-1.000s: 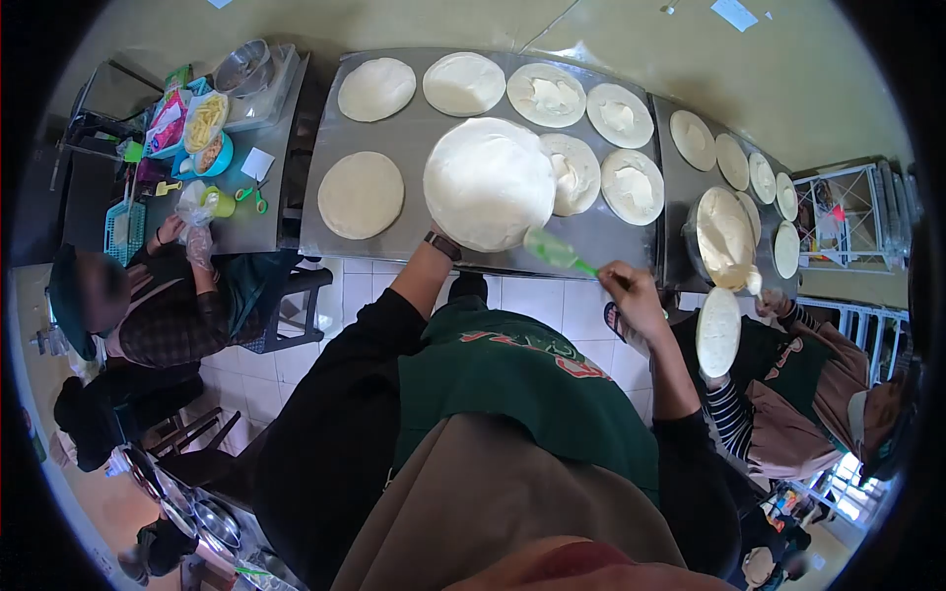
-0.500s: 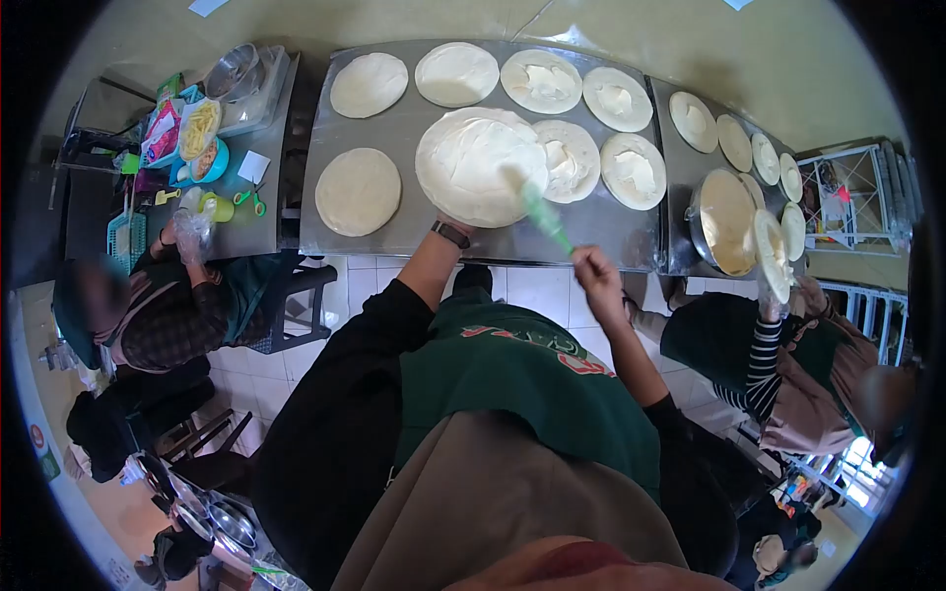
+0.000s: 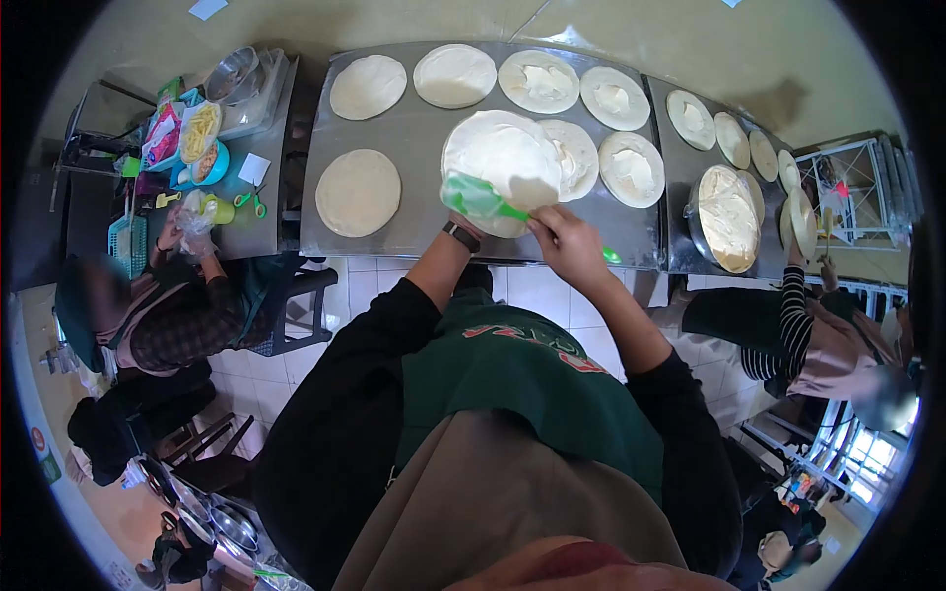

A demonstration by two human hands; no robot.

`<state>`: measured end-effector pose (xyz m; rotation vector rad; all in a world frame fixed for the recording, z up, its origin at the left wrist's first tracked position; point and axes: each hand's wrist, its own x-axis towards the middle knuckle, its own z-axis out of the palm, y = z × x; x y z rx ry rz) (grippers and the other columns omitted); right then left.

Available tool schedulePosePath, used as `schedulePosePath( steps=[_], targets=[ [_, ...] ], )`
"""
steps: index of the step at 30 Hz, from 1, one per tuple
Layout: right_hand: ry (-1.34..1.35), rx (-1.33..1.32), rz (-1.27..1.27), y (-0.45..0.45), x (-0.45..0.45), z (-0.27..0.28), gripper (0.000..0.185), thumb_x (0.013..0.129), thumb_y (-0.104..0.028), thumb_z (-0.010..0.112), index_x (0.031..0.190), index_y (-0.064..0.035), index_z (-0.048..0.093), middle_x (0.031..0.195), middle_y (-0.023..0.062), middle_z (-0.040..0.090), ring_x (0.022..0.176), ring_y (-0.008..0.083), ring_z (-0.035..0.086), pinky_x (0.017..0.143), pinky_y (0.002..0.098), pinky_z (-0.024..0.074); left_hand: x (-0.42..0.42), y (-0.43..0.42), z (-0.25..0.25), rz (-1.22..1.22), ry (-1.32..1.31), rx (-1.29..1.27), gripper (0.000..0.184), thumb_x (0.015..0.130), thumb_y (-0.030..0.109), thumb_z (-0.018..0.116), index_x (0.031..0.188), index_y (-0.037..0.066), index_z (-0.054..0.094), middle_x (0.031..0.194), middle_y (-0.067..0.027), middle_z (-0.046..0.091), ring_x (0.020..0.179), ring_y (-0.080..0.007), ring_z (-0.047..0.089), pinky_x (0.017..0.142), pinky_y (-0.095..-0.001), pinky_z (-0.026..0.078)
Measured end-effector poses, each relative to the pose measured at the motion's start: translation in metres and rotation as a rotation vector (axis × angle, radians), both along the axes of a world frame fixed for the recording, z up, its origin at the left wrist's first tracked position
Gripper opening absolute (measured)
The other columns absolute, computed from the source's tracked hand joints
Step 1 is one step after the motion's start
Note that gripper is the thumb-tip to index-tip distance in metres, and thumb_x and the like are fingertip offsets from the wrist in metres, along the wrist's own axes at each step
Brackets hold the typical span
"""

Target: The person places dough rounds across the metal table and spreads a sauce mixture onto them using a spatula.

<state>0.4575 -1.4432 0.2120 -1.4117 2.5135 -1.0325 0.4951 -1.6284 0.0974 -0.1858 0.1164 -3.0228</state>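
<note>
My left hand (image 3: 467, 226), mostly hidden, is under the near edge of a round flat base (image 3: 503, 153) covered with white cream, holding it up above the metal table (image 3: 434, 197). In my right hand (image 3: 570, 241) is a green-handled spatula (image 3: 475, 195); its cream-smeared blade lies over the near left part of the base. Partly covered by the held base, another round (image 3: 574, 158) with cream lies just to the right. Further rounds, some plain (image 3: 359, 193) and some with cream in the middle (image 3: 631, 170), rest around it on the table.
At right, a second table bears smaller rounds and a large bowl of cream (image 3: 727, 219); a co-worker (image 3: 828, 335) there holds a round. Another co-worker (image 3: 177, 305) sits at the left table, near a blue bowl (image 3: 215, 167) and green scissors (image 3: 252, 200). A chair (image 3: 301, 305) stands beside them.
The spatula has swept from the base's right side to its near left part, and my right hand moved left. The held base shifted slightly right. The right co-worker moved further right with a round.
</note>
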Motion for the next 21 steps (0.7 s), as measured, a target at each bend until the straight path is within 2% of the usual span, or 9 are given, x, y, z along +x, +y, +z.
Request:
schedulePosePath(
  steps=[1, 3, 6, 8, 12, 14, 18, 21],
  targets=[
    [0.002, 0.001, 0.003, 0.007, -0.001, 0.008, 0.009, 0.086, -0.014, 0.063, 0.089, -0.0059, 0.063, 0.072, 0.0081, 0.057, 0.057, 0.0236, 0.057, 0.051, 0.0348, 0.0443, 0.0, 0.0, 0.001, -0.012, 0.01, 0.004, 0.066, 0.094, 0.057, 0.026, 0.145, 0.015, 0.023, 0.148, -0.0117, 0.03, 0.133, -0.0329, 0.033, 0.108, -0.0546, 0.029],
    [0.184, 0.132, 0.077, 0.041, -0.007, 0.019, 0.008, 0.082, -0.012, 0.064, 0.089, -0.0085, 0.063, 0.073, 0.0101, 0.057, 0.059, 0.0307, 0.058, 0.053, 0.0395, 0.0461, 0.003, -0.001, 0.001, -0.029, 0.028, 0.018, 0.066, 0.094, 0.057, 0.025, 0.145, 0.016, 0.023, 0.148, -0.0114, 0.029, 0.133, -0.033, 0.032, 0.108, -0.055, 0.029],
    [0.361, 0.256, 0.014, 0.087, -0.033, 0.028, 0.01, 0.078, -0.008, 0.065, 0.088, -0.0078, 0.063, 0.072, 0.0089, 0.055, 0.058, 0.0285, 0.058, 0.052, 0.0384, 0.0457, 0.011, -0.004, -0.003, -0.03, 0.039, 0.037, 0.065, 0.094, 0.057, 0.025, 0.145, 0.016, 0.023, 0.148, -0.0112, 0.029, 0.134, -0.0331, 0.032, 0.108, -0.0554, 0.028],
    [0.415, 0.286, -0.122, 0.092, -0.042, 0.041, 0.008, 0.077, -0.009, 0.063, 0.085, -0.0085, 0.062, 0.069, 0.0088, 0.051, 0.057, 0.0276, 0.056, 0.053, 0.0397, 0.0449, 0.014, -0.008, -0.011, -0.005, 0.082, -0.04, 0.066, 0.095, 0.054, 0.026, 0.146, 0.014, 0.021, 0.148, -0.0117, 0.03, 0.133, -0.0318, 0.033, 0.108, -0.0516, 0.03],
    [0.314, 0.085, 0.029, 0.068, -0.042, 0.045, 0.013, 0.074, -0.007, 0.065, 0.087, -0.0083, 0.063, 0.071, 0.0085, 0.053, 0.062, 0.0266, 0.057, 0.057, 0.0391, 0.0447, 0.009, -0.007, -0.018, -0.022, 0.08, 0.112, 0.063, 0.096, 0.052, 0.026, 0.146, 0.013, 0.02, 0.148, -0.0119, 0.03, 0.133, -0.0302, 0.034, 0.107, -0.0498, 0.032],
    [0.413, 0.148, 0.153, 0.06, -0.051, 0.04, 0.018, 0.071, -0.006, 0.066, 0.089, -0.0082, 0.064, 0.073, 0.008, 0.054, 0.067, 0.0261, 0.057, 0.061, 0.0388, 0.0437, 0.01, -0.007, -0.009, -0.025, 0.028, 0.011, 0.064, 0.096, 0.052, 0.027, 0.146, 0.013, 0.021, 0.147, -0.0121, 0.03, 0.132, -0.03, 0.036, 0.106, -0.0495, 0.034],
    [0.615, 0.155, -0.137, 0.068, -0.095, 0.055, 0.022, 0.07, -0.006, 0.065, 0.092, -0.0094, 0.065, 0.073, 0.0069, 0.053, 0.066, 0.0261, 0.055, 0.06, 0.0384, 0.0429, 0.013, -0.009, 0.014, -0.004, -0.073, -0.186, 0.064, 0.095, 0.052, 0.028, 0.145, 0.012, 0.022, 0.146, -0.0125, 0.032, 0.129, -0.0297, 0.039, 0.104, -0.049, 0.037],
    [0.548, 0.015, -0.045, 0.041, -0.081, 0.072, 0.026, 0.067, -0.006, 0.066, 0.093, -0.0094, 0.066, 0.074, 0.0066, 0.053, 0.067, 0.0251, 0.056, 0.06, 0.0378, 0.0439, 0.013, -0.006, 0.02, 0.008, -0.12, -0.286, 0.065, 0.095, 0.053, 0.029, 0.145, 0.012, 0.023, 0.146, -0.0127, 0.032, 0.128, -0.0295, 0.041, 0.103, -0.0488, 0.038]
  ],
)
